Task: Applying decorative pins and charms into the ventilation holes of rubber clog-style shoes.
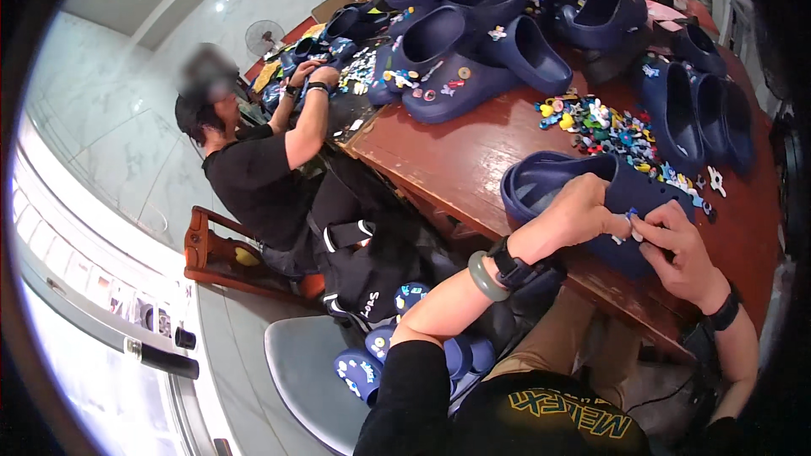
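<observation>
A navy blue clog [646, 190] with holes in its upper lies in front of me at the table's near edge. My left hand [576, 213] rests on it, closed, with its thumb at a small white and blue shoe charm [630, 223]. Thumb and fingertips of my right hand [683, 245] pinch at that same charm, against the clog's upper. Some left-hand fingers are hidden behind the thumb. Just beyond the clog lies a pile of colourful charms [612, 131].
Stacked navy clogs [460, 51], some with charms, fill the far side of the brown table [456, 148]; more stand at the right [676, 110]. A co-worker in black [258, 165] handles things on the left. Several decorated clogs [359, 371] sit on a grey chair [296, 371].
</observation>
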Action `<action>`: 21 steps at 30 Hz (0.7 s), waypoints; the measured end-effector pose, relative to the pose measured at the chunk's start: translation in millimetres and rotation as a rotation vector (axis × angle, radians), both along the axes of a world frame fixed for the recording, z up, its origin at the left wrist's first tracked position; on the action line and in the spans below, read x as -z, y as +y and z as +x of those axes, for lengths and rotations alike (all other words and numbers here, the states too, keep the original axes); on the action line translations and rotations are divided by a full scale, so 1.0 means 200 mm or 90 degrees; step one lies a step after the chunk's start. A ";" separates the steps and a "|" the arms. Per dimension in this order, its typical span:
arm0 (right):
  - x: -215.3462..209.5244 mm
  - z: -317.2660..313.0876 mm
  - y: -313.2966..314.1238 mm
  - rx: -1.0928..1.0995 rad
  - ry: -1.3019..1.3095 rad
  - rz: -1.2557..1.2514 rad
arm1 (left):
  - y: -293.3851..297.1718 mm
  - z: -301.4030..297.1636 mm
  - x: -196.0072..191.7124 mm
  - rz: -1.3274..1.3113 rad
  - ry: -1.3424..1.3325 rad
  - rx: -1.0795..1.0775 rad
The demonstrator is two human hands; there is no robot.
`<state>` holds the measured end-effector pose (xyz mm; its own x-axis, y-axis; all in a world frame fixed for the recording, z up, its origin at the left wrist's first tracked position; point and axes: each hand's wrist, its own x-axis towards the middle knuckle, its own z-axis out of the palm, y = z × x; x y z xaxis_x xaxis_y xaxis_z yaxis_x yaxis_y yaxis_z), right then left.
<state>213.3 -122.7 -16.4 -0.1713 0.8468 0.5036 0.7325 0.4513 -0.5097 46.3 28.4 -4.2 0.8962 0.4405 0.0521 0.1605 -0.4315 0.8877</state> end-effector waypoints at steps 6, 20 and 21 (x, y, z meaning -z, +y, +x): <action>0.01 0.07 0.06 0.110 -0.084 0.119 | 0.00 0.01 0.07 0.079 -0.020 -0.089; 0.12 0.11 -0.01 0.233 -0.197 0.035 | -0.12 -0.06 -0.02 -0.095 0.024 -0.046; 0.11 0.09 -0.03 0.224 -0.201 0.013 | -0.14 -0.07 -0.02 -0.079 0.017 -0.061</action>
<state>231.6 -128.0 -39.2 -0.0227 0.8709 0.4909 0.9604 0.1554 -0.2312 32.4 -0.3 0.7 0.8505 0.5250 -0.0318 0.2202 -0.3006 0.9280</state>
